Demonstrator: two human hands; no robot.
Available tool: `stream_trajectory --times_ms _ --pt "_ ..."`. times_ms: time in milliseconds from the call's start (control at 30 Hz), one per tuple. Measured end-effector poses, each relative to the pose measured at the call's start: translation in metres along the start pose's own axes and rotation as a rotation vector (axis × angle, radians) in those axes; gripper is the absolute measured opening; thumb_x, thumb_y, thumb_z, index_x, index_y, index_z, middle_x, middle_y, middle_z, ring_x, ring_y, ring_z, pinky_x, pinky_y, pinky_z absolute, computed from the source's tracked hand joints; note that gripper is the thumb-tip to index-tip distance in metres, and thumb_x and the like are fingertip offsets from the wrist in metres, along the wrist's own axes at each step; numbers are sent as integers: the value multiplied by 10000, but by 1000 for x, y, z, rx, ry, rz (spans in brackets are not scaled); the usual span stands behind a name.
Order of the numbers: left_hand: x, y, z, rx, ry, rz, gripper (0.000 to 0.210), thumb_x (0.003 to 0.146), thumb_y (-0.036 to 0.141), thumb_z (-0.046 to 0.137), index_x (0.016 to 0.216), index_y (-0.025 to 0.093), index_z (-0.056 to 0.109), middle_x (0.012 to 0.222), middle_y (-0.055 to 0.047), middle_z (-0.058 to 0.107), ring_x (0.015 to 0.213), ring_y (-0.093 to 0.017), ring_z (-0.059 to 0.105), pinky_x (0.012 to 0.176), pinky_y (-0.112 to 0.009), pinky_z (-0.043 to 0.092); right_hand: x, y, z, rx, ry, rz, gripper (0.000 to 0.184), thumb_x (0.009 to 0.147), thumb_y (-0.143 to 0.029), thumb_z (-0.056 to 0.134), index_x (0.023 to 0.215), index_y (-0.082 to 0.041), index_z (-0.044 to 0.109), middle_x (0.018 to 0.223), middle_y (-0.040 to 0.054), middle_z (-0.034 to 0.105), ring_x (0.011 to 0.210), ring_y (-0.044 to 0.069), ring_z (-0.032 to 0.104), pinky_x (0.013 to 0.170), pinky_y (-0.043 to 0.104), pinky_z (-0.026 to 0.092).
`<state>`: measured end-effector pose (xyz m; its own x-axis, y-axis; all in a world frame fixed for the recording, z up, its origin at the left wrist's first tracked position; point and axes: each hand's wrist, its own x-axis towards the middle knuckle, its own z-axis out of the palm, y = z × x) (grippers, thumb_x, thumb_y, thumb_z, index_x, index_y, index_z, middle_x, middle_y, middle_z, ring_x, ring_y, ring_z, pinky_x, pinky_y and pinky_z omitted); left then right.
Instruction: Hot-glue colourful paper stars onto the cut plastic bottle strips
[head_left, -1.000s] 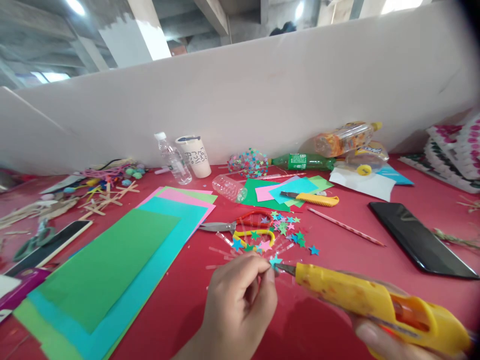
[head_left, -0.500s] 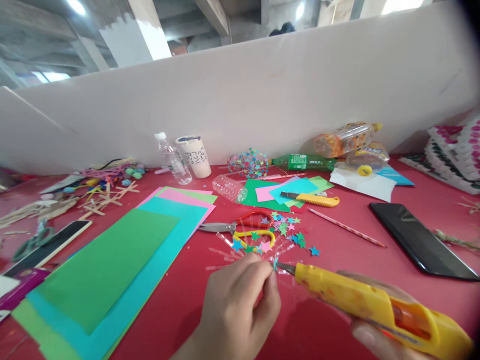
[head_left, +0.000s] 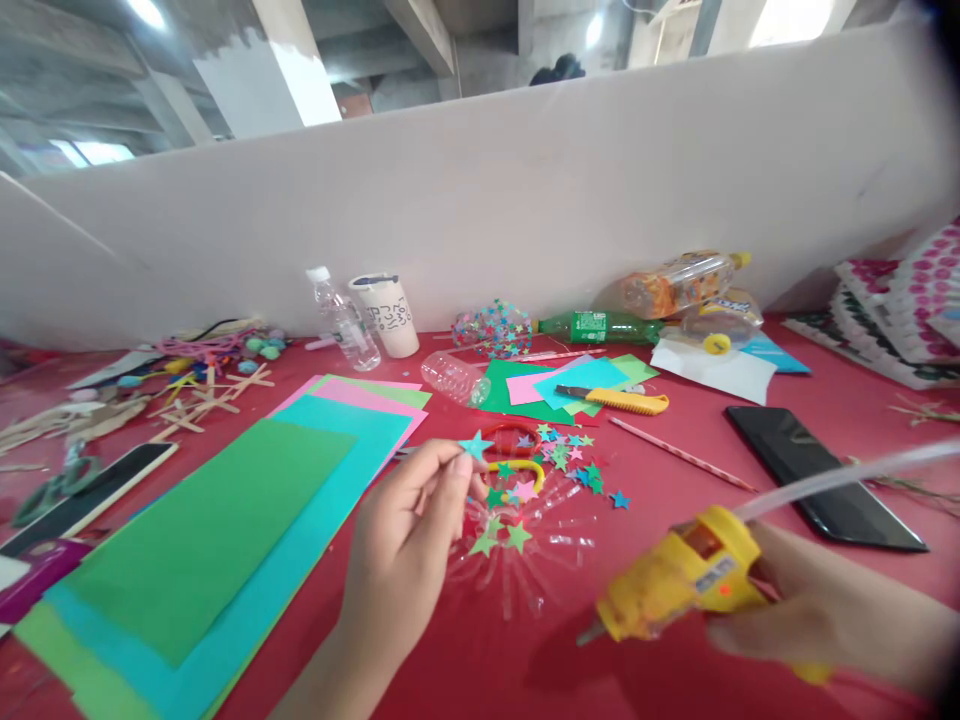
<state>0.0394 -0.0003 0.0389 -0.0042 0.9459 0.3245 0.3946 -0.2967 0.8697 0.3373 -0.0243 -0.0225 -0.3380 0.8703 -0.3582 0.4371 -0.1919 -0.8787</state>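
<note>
Between thumb and fingers, my left hand (head_left: 416, 530) pinches a small blue paper star (head_left: 475, 445), raised above the table. My right hand (head_left: 802, 590) is wrapped round a yellow hot glue gun (head_left: 675, 580), its nozzle pointing down and left, with a clear glue stick (head_left: 855, 470) sticking out of its back. Under and beside my left hand lies a clear plastic piece cut into spreading strips (head_left: 517, 585), with green stars (head_left: 517, 537) and a pink star (head_left: 523, 490) on it. Red-and-yellow-handled scissors (head_left: 534, 470) are partly hidden behind my left hand.
Loose stars (head_left: 559, 450) lie past the scissors. Coloured paper sheets (head_left: 225, 530) fill the left side. A yellow cutter (head_left: 622, 399), a striped stick (head_left: 682, 454) and a black phone (head_left: 817, 480) lie right. Bottles (head_left: 600, 326) and a cup (head_left: 386, 315) line the white partition (head_left: 480, 200).
My left hand has moved left and up, turning so the blue star shows. The glue gun has swung away from it, its nozzle now lower and pointing down. The strip-cut plastic is more visible.
</note>
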Motion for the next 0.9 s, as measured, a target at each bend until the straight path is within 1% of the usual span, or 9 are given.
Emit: stream_trajectory --times_ms 100,200,333,467,500,567,700,800,900 --pt "6 8 -10 -43 -20 -80 253 925 341 500 743 195 598 628 18 611 464 -71 453 381 -167 313 2 -1 -1 -221 -43 114 304 764 -514 656 848 -222 665 825 19 691 742 204 633 603 253 483" --pt "8 11 -18 -111 -92 -129 263 918 359 514 732 195 601 657 14 627 455 -62 445 376 -163 299 5 13 1 -440 5 147 422 798 -644 555 765 -231 637 726 27 664 630 207 603 538 291 423" --pt "11 2 -21 -249 -215 -222 274 919 362 526 716 192 598 630 27 602 448 -43 415 412 -149 305 6 28 -2 -618 37 74 416 861 -619 481 706 -272 651 690 39 671 602 239 620 554 338 400" --pt "13 -5 -19 -431 -371 -394 256 894 347 540 716 185 626 553 19 560 432 -53 373 378 -155 244 4 -2 -7 -826 203 -31 416 833 -542 555 543 -248 601 525 47 610 424 207 539 436 330 310" --pt "12 -4 -18 -470 -418 -437 259 884 349 544 708 181 633 532 18 545 426 -56 360 371 -157 231 4 -17 -6 -918 303 -112 404 824 -521 569 530 -244 568 491 37 568 408 196 505 425 325 305" --pt "10 -2 -15 -540 -497 -522 257 860 347 560 690 174 645 510 15 523 427 -58 354 368 -158 212 3 -48 1 -911 411 -412 247 886 -372 526 697 -236 609 653 33 615 534 174 554 498 294 403" --pt "3 5 -13 -634 -561 -720 201 782 328 626 668 163 639 537 11 541 456 -55 401 404 -161 191 9 -101 30 -684 352 -870 47 911 -175 540 928 -205 571 791 19 618 691 127 578 600 221 466" --pt "-2 6 -12 -599 -631 -870 199 760 316 624 642 155 620 517 24 524 446 -48 384 432 -172 199 17 -118 50 -654 285 -1077 143 878 -55 553 983 -147 585 795 42 630 713 147 565 629 257 471" --pt "-5 4 -11 -598 -664 -929 205 748 331 603 638 158 608 499 30 498 434 -55 352 435 -187 193 22 -120 59 -719 299 -1145 183 854 14 511 889 -132 615 734 59 638 673 166 570 601 282 469"
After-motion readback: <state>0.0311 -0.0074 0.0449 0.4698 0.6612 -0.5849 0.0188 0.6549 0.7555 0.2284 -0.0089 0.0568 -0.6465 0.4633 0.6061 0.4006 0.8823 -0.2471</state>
